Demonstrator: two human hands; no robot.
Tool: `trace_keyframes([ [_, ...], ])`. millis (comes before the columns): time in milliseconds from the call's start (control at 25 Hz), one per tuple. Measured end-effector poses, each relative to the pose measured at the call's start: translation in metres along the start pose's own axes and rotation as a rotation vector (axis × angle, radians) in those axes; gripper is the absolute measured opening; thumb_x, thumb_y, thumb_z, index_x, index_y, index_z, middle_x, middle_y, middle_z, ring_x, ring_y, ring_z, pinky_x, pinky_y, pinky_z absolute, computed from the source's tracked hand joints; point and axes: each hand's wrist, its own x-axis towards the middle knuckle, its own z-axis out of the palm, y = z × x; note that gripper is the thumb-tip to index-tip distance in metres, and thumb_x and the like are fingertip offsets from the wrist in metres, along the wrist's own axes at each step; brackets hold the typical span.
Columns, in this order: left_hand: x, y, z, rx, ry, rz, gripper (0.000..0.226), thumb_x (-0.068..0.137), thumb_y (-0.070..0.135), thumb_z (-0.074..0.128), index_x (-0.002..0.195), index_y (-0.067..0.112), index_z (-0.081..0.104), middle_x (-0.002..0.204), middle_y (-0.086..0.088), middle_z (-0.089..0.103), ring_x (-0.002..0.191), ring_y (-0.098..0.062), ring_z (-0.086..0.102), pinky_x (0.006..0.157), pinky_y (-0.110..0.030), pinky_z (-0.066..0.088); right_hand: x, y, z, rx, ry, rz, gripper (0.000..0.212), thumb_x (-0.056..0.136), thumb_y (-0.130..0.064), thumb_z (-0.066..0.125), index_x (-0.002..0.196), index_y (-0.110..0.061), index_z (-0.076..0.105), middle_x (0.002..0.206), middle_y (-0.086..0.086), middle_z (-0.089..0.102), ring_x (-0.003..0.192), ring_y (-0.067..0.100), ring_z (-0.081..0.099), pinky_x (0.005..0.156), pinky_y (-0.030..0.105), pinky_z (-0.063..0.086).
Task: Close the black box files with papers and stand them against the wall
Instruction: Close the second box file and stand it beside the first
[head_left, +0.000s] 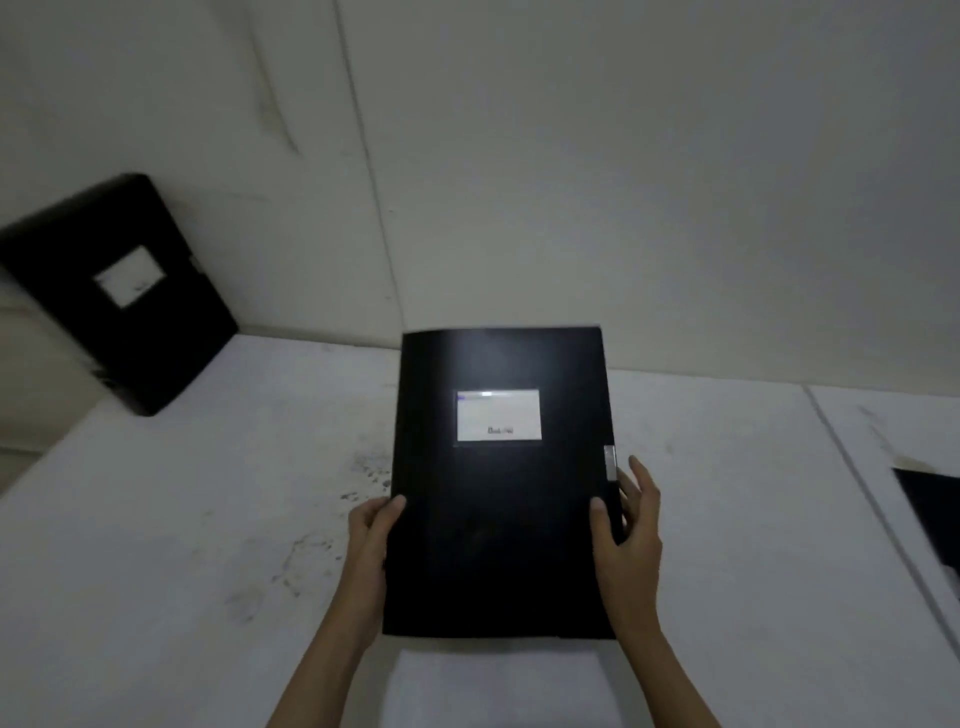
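A closed black box file (498, 519) with a white label pocket on its front is held up over the white table, label facing me. My left hand (370, 540) grips its left edge, thumb on the front. My right hand (626, 525) grips the right edge just below a small silver clasp. A second black box file (119, 296) with a white label stands leaning against the wall at the far left. Part of another black file (930, 514) lies at the right edge of the view.
The white table (208, 519) has dark scuff marks left of the held file. A white sheet of paper (498, 686) lies below the held file near me. A seam (857, 467) splits the table surface on the right. The pale wall (571, 182) rises behind.
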Motion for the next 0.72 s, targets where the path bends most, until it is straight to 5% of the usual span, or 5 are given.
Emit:
trace_keyframes([
  [80, 0.0, 0.032, -0.051, -0.064, 0.016, 0.085, 0.039, 0.07, 0.05, 0.061, 0.103, 0.031, 0.051, 0.108, 0.004, 0.059, 0.095, -0.013, 0.058, 0.069, -0.028, 0.047, -0.008, -0.024, 0.047, 0.077, -0.03, -0.139, 0.055, 0.09, -0.017, 0.054, 0.131, -0.047, 0.032, 0.13, -0.02, 0.049, 0.115, -0.012, 0.05, 0.088, 0.003, 0.044],
  [200, 0.0, 0.079, -0.132, -0.122, -0.048, 0.286, 0.052, 0.064, 0.057, 0.069, 0.112, 0.04, 0.057, 0.118, 0.008, 0.067, 0.105, -0.012, 0.066, 0.074, -0.023, 0.057, -0.025, -0.056, 0.128, 0.097, -0.136, -0.318, 0.051, 0.087, -0.019, 0.05, 0.135, -0.03, 0.037, 0.13, -0.03, 0.044, 0.121, -0.005, 0.047, 0.095, 0.007, 0.042],
  [320, 0.002, 0.11, -0.194, -0.059, 0.03, 0.447, 0.066, 0.055, 0.056, 0.079, 0.116, 0.05, 0.053, 0.12, 0.021, 0.065, 0.108, -0.001, 0.063, 0.078, -0.018, 0.057, -0.041, -0.083, 0.201, 0.148, -0.283, -0.278, 0.049, 0.09, -0.023, 0.051, 0.128, -0.049, 0.034, 0.126, -0.04, 0.039, 0.121, -0.01, 0.042, 0.096, 0.004, 0.037],
  [480, 0.002, 0.122, -0.257, 0.087, 0.133, 0.524, 0.059, 0.064, 0.035, 0.077, 0.109, 0.059, 0.048, 0.11, 0.035, 0.062, 0.103, 0.013, 0.058, 0.081, -0.018, 0.052, -0.059, -0.096, 0.277, 0.162, -0.465, -0.146, 0.044, 0.094, -0.017, 0.05, 0.131, -0.035, 0.033, 0.129, -0.021, 0.042, 0.128, 0.01, 0.041, 0.1, 0.02, 0.037],
  [720, 0.003, 0.131, -0.292, 0.131, 0.232, 0.579, 0.06, 0.072, 0.017, 0.074, 0.107, 0.057, 0.045, 0.111, 0.03, 0.059, 0.099, 0.017, 0.057, 0.07, -0.005, 0.052, -0.069, -0.116, 0.323, 0.096, -0.594, -0.106, 0.059, 0.09, -0.005, 0.054, 0.14, -0.018, 0.025, 0.147, 0.003, 0.032, 0.138, 0.022, 0.031, 0.113, 0.038, 0.031],
])
